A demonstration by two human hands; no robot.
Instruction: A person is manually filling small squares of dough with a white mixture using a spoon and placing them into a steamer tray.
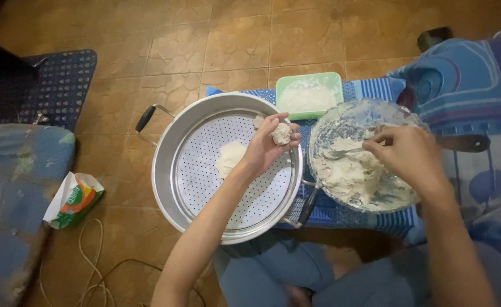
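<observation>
Hands are working over two vessels on a tiled floor. Left hand (268, 145) is hovering above the round metal steamer tray (228, 167), fingers curled partway shut around a small lump of pale dough (282, 134) resting against the fingertips and palm. Right hand (409, 156) is reaching into the glass bowl (364, 156) just right of the tray, fingers pinched closed on the handle of a metal spoon (341, 152) whose head is lying in the sticky white batter (353, 176). Batter is smearing the bowl's inner wall. One flat pale piece of dough (230, 158) is lying on the perforated tray floor, left of the held lump and not touching it. Tray is showing two black-gripped handles, one at upper left, one at lower right beside the bowl. Green rectangular container (309, 94) with a white content is sitting behind both vessels, on a blue patterned cloth (375, 88) that is also lying under the bowl. Green and orange packet (74, 199) is lying on the floor well left of the tray, near a thin cord (91, 256).
</observation>
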